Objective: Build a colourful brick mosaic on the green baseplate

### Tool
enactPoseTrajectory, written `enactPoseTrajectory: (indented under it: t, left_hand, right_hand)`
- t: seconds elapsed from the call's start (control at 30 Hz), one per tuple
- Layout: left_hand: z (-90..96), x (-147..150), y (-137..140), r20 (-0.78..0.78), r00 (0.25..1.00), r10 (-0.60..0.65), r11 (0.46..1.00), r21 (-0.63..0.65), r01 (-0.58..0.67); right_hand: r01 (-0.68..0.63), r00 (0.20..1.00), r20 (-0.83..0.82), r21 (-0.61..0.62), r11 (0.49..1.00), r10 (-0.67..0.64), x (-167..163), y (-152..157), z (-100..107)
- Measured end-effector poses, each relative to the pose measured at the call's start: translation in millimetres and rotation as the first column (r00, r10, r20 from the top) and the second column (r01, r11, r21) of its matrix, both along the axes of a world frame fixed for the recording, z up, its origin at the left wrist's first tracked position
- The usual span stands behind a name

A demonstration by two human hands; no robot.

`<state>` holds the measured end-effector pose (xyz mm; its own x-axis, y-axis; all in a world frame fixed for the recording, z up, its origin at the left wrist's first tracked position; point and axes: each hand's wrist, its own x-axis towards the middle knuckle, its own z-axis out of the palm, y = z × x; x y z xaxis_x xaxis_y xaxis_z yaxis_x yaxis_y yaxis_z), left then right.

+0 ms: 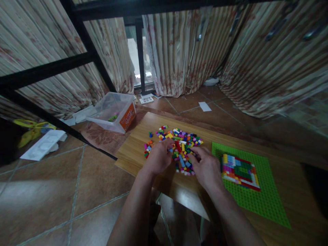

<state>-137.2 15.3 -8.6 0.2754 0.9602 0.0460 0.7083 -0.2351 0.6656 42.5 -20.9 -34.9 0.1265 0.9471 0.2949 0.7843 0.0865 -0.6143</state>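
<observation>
A loose heap of small toy building bricks (182,145) in many colours lies on the wooden table. My left hand (160,155) is at the heap's near left side, fingers curled down, with a light blue brick (171,149) by the fingertips. Whether that brick is in its grip is hard to make out. Over the heap's right side is my right hand (207,166), thumb and forefinger apart among the bricks. To its right, a flat multicoloured brick build (241,172) rests on a green studded baseplate (271,201).
The wooden table (138,136) runs to the right. Beyond its left end, a clear plastic box (110,126) with an orange label stands on a mat. Black metal bars (94,58) cross the left side. Curtains (174,54) hang behind, and papers lie on the tiled floor (102,188).
</observation>
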Motion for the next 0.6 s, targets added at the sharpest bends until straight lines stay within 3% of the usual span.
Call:
enactPoseTrajectory:
  t: [0.27,0.5,0.6]
  left_hand:
    - [1.4,4,2,-0.129,0.991,0.024,0.999,-0.022,-0.028]
    - [2.4,1,3,-0.062,0.997,0.042,0.999,0.01,-0.041]
    - [5.3,-11,7,0.028,0.991,0.131,0.991,0.017,-0.132]
  right_hand:
    - [-0.11,0.989,-0.11,-0.068,0.992,0.103,-2,-13,15]
    - [-0.12,0.984,0.109,-0.166,0.979,0.14,-9,-22,11]
    - [-0.122,0.978,0.149,-0.176,0.977,0.149,-10,-22,9]
